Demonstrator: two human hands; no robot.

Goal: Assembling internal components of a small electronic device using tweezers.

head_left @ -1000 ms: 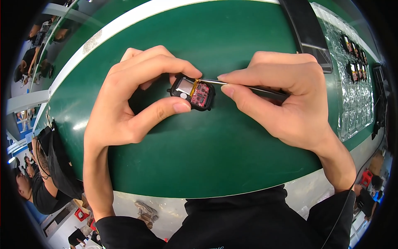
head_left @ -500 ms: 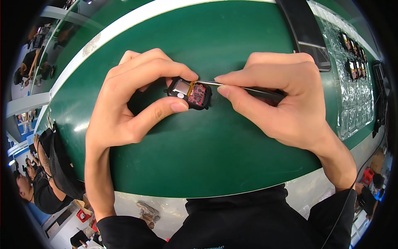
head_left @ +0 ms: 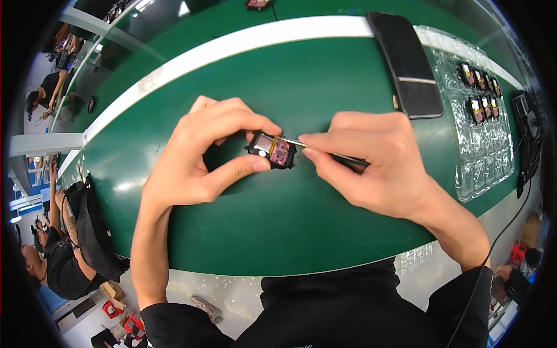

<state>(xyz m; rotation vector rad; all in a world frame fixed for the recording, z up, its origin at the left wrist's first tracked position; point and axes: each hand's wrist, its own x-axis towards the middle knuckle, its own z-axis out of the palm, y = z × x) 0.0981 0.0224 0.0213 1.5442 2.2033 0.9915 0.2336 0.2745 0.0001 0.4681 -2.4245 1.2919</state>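
Note:
Between the thumb and forefinger of my left hand (head_left: pixel 194 159) is a small open black device casing (head_left: pixel 283 165). A silver rectangular part, a white round spot, a yellow strip and a reddish circuit board show inside it. My right hand (head_left: pixel 377 159) pinches slim metal tweezers (head_left: pixel 295 141) between thumb and forefinger. Their dark rear end lies under the palm. The thin tip meets the casing's upper edge by the yellow strip, close to my left fingertip. Whether the tip grips anything is too small to tell.
On the green table (head_left: pixel 232 243), a clear plastic tray (head_left: pixel 484 156) at the right holds several similar open devices (head_left: pixel 477 109). A black flat case (head_left: pixel 406 69) lies beside it. Beyond the white strip (head_left: pixel 232 43) sits another device (head_left: pixel 257 4). A black bag (head_left: pixel 93 232) hangs at the left edge.
The view has shifted, so the table and hands appear lower. My right hand has come closer to my left, and the tweezers' tip reaches slightly further over the casing. Both grips are kept.

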